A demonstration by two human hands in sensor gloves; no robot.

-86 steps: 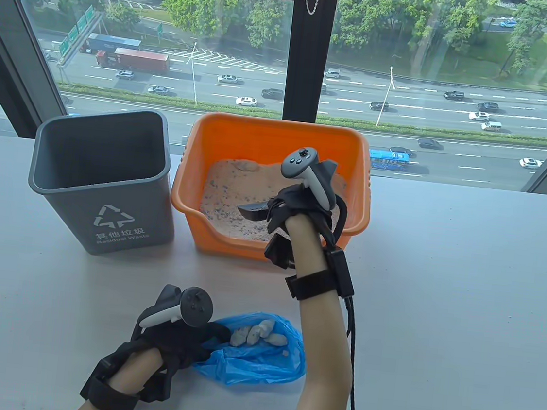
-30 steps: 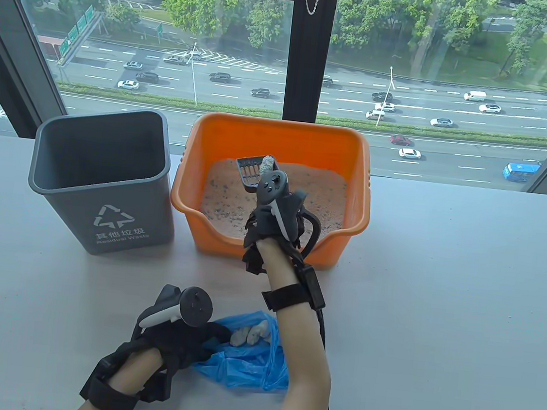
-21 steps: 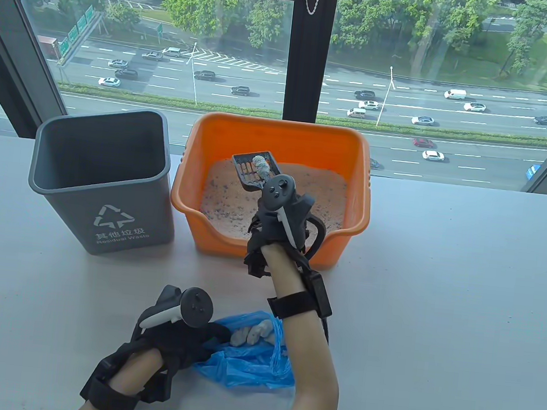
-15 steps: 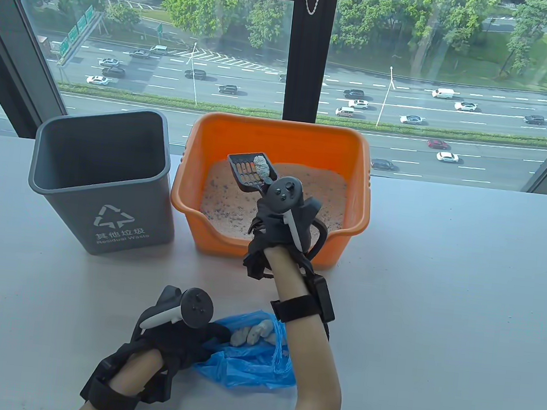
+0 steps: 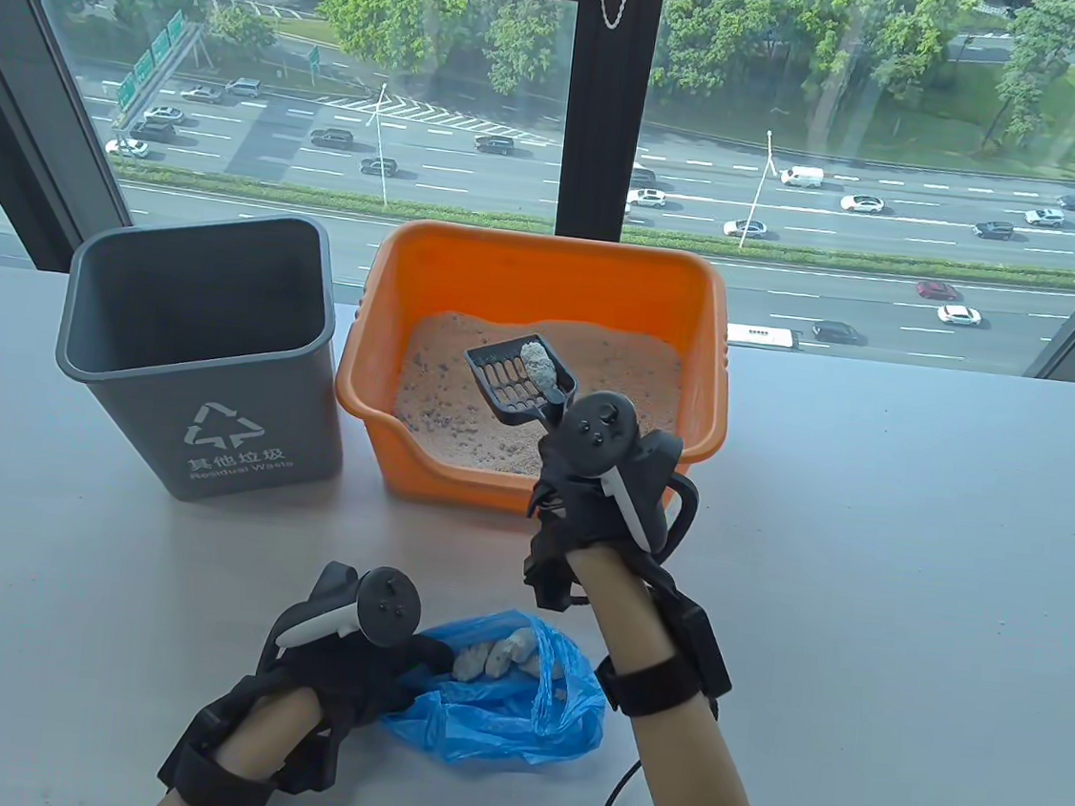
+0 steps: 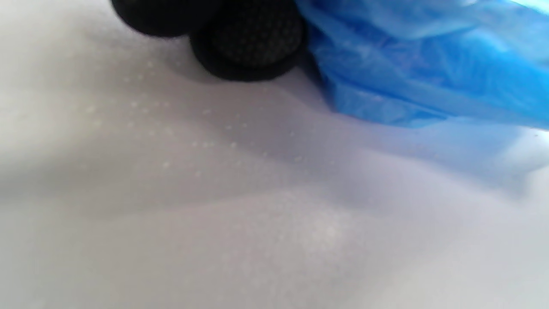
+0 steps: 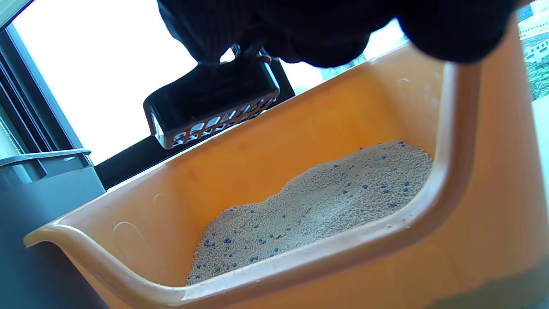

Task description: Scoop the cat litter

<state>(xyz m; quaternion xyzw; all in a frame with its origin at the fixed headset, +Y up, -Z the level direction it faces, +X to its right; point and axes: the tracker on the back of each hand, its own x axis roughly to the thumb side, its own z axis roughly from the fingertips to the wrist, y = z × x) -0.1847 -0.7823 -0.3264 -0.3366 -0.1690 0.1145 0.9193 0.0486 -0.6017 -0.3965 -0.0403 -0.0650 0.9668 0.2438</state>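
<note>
Our right hand (image 5: 601, 486) grips the scoop (image 5: 515, 383); our left hand (image 5: 332, 665) holds the blue bag (image 5: 515, 708) open. If we tilt, the clump (image 5: 539, 366) could roll off.

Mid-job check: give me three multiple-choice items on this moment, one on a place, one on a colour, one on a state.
1. Where is the scoop?
A. over the litter box
B. inside the bin
C. flat on the table

2. What colour is the bag?
A. orange
B. blue
C. grey

3. What is in the scoop?
A. nothing
B. loose litter heaped full
C. one grey clump

Answers: 1 A, the right hand holds it above the litter. 2 B, blue plastic beside the left hand. 3 C, the clump sits on the slotted floor.
</note>
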